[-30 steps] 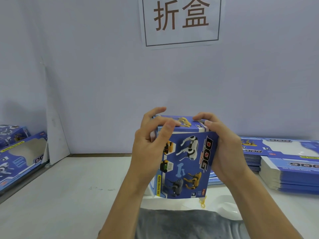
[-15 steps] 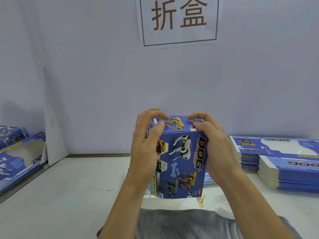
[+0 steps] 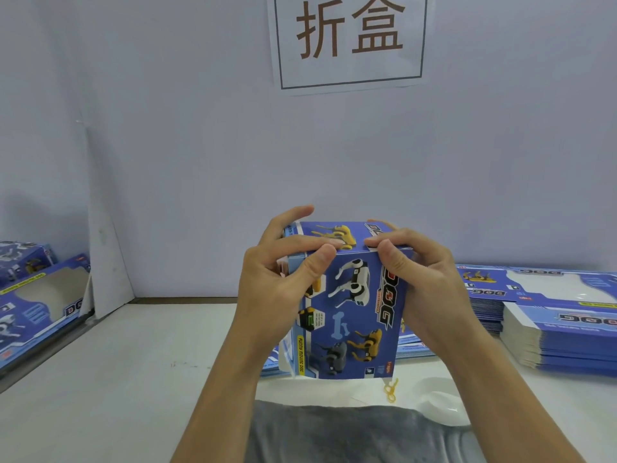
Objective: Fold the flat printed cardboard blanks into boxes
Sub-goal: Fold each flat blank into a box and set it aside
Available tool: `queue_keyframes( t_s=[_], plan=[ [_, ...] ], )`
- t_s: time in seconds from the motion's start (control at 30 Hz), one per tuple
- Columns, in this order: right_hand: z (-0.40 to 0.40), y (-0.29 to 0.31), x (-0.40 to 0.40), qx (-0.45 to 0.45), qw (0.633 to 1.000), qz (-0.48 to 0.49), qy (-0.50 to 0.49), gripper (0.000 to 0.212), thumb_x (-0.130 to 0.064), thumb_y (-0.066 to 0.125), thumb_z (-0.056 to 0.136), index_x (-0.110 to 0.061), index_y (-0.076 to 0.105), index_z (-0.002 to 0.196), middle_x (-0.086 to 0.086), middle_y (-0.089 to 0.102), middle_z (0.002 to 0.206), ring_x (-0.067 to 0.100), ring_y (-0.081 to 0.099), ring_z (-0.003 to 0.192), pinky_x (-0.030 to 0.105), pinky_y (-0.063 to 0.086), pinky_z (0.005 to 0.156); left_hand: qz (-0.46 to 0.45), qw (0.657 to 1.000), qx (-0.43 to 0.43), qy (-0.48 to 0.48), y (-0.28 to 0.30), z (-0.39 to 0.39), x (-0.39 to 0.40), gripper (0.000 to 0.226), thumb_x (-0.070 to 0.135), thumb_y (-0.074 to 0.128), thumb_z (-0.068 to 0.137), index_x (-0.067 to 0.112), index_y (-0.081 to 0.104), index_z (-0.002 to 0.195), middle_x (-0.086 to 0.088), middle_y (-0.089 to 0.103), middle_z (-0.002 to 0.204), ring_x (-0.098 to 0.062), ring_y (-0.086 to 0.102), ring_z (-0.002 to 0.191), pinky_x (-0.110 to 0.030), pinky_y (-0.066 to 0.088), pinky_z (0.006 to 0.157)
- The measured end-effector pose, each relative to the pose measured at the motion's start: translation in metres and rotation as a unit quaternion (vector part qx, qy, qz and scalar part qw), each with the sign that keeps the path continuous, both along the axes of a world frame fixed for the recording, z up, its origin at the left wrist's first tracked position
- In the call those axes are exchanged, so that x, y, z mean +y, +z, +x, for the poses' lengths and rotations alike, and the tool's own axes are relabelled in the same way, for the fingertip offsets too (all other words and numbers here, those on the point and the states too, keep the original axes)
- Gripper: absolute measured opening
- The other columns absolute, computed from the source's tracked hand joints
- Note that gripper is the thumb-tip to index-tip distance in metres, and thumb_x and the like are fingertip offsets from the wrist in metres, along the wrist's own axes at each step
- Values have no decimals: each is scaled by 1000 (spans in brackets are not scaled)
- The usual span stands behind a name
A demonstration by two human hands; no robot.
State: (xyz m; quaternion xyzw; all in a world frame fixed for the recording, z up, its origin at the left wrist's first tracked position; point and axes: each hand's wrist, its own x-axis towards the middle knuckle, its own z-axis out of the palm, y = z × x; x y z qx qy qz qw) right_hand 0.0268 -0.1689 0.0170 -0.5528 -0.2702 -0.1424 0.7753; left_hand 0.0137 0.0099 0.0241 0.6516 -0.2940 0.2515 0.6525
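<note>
Holding: glossy blue printed cardboard box [image 3: 347, 305], upright, squared into a rectangular block, held above the pale matte surface [image 3: 133, 379]
Left hand [image 3: 277, 289]: fingers curled over the box's top left corner, thumb pressed on the front face
Right hand [image 3: 424, 282]: fingers curled and clamped on the top right edge
Blanks: flat blue cardboard stacks [image 3: 561, 332] lying on the surface, right
</note>
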Motion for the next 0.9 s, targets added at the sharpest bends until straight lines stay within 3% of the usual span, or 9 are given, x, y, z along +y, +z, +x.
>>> queue_keyframes(
  t_s=[0.1, 0.2, 0.27, 0.4, 0.5, 0.57, 0.67, 0.77, 0.9],
  plan=[
    [-1, 1, -1, 2, 1000, 1, -3, 15, -35, 75, 72, -21, 75, 77, 1, 74, 97, 25, 74, 75, 33, 58, 58, 18, 999, 25, 15, 4, -3, -1, 27, 49, 64, 73, 39, 79, 94, 10, 49, 141, -12, 52, 131, -30, 61, 73],
    [-3, 4, -1, -8, 1000, -25, -1, 7, -26, 70, 79, -21, 74, 79, 0, 73, 86, 24, 73, 74, 34, 59, 59, 100, 992, 40, 64, 10, -3, 7, 48, 60, 73, 76, 53, 59, 121, 17, 47, 139, -7, 56, 124, -30, 60, 84],
    [-6, 7, -1, -25, 999, -48, -8, 9, -24, 69, 80, -24, 75, 86, -1, 73, 87, 28, 73, 77, 40, 61, 63, 152, 984, 49, 83, 15, -4, 16, 63, 69, 73, 66, 60, 48, 123, 21, 50, 133, -6, 59, 119, -28, 59, 84],
    [-16, 16, 4, -76, 988, -127, -47, 37, -21, 71, 82, -30, 65, 117, -12, 73, 109, 25, 74, 92, 46, 62, 75, 255, 958, 31, 124, 19, -9, 23, 75, 73, 70, 55, 55, 49, 125, 27, 53, 124, -7, 56, 120, -31, 54, 92],
    [-21, 20, 5, -91, 979, -165, -71, 53, -25, 81, 78, -33, 58, 125, -14, 66, 122, 22, 72, 100, 46, 62, 76, 290, 953, 58, 70, 18, -10, 19, 75, 59, 84, 62, 53, 46, 125, 16, 60, 125, -7, 66, 107, -36, 60, 85],
    [-24, 23, 5, -109, 972, -192, -77, 56, -24, 79, 74, -35, 57, 125, -18, 65, 121, 15, 71, 102, 36, 63, 75, 319, 943, 55, 72, 18, -10, 17, 79, 63, 81, 59, 51, 43, 127, 17, 61, 122, -6, 68, 102, -35, 61, 81],
    [-24, 26, 9, -157, 958, -208, -122, 57, -17, 83, 77, -32, 56, 125, -19, 67, 118, 3, 65, 111, 13, 53, 83, 267, 961, 32, 65, 15, -7, 16, 69, 55, 86, 65, 43, 48, 122, 19, 66, 108, -6, 71, 90, -28, 62, 72],
    [-23, 26, 16, -202, 930, -175, -252, 48, -25, 82, 79, -30, 59, 121, -17, 64, 122, -1, 56, 121, 12, 42, 95, 169, 982, 8, 85, 13, -4, 16, 59, 56, 78, 61, 41, 50, 111, 23, 68, 93, -3, 71, 78, -18, 57, 61],
    [-22, 24, 24, -256, 877, -147, -379, 17, -15, 70, 88, -23, 64, 102, -3, 65, 101, 14, 60, 98, 8, 41, 78, -7, 992, 29, 122, 5, 8, 23, 58, 57, 73, 65, 32, 51, 112, 23, 71, 91, -7, 73, 80, -18, 56, 61]
  ],
)
